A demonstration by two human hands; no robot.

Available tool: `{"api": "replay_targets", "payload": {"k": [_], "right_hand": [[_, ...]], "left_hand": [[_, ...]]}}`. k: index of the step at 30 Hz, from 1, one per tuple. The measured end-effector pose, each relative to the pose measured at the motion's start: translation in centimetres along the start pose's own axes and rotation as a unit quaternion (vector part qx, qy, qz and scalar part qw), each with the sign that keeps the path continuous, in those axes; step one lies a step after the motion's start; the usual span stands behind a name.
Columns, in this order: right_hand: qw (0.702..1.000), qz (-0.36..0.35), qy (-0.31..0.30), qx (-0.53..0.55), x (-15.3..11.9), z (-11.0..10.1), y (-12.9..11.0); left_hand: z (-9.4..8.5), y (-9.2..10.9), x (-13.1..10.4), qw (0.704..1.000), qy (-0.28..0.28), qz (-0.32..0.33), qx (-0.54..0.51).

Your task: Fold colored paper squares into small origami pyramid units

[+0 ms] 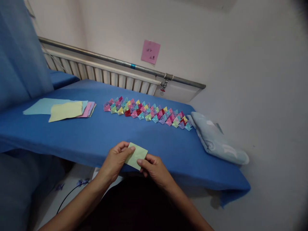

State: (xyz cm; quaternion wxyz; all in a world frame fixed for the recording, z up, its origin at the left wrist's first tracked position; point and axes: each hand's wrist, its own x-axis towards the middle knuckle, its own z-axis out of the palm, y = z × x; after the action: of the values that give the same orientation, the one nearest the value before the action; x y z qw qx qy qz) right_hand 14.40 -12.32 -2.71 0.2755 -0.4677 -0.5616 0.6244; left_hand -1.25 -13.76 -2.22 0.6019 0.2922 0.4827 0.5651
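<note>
A small light green paper square (136,156) is held between both hands, tilted, above the front edge of the blue-covered surface (101,134). My left hand (118,158) pinches its left side, with the thumb on top. On the lower right side, my right hand (154,166) grips it, thumb on top and fingers partly hidden beneath. Beyond the hands, several rows of small folded paper pieces (148,112) in pink, blue, yellow, green, red and purple stand close together. To the left lies a yellow paper sheet (66,110) over blue sheets (39,106) and pink ones (87,109).
A folded light blue blanket (216,141) lies at the right end of the surface. Behind it run a radiator (96,73) and a metal pipe (96,57). A pink note (150,52) is on the wall. A blue curtain (21,51) hangs at left.
</note>
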Motion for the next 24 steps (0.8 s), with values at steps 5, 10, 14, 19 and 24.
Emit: {"api": "replay_targets", "payload": {"k": [5, 10, 14, 19, 24], "right_hand": [[1.000, -0.012, -0.006, -0.019, -0.01, -0.32, 0.05], [0.999, 0.015, -0.030, -0.010, -0.17, -0.23, 0.00], [1.000, 0.024, -0.013, 0.001, -0.16, -0.13, 0.11], [0.999, 0.018, 0.031, 0.017, 0.08, -0.11, 0.07], [0.997, -0.024, 0.049, 0.051, 0.28, -0.65, -0.43]], "left_hand": [[-0.29, -0.25, 0.29, 0.999, 0.031, 0.015, 0.005], [-0.60, -0.21, 0.72, 0.998, 0.059, 0.027, 0.005], [-0.67, 0.29, 0.90, 0.997, 0.064, 0.038, 0.005], [-0.54, 0.48, 0.20, 0.997, -0.043, -0.028, 0.057], [-0.71, 0.49, 0.20, 0.988, -0.090, -0.043, 0.120]]}}
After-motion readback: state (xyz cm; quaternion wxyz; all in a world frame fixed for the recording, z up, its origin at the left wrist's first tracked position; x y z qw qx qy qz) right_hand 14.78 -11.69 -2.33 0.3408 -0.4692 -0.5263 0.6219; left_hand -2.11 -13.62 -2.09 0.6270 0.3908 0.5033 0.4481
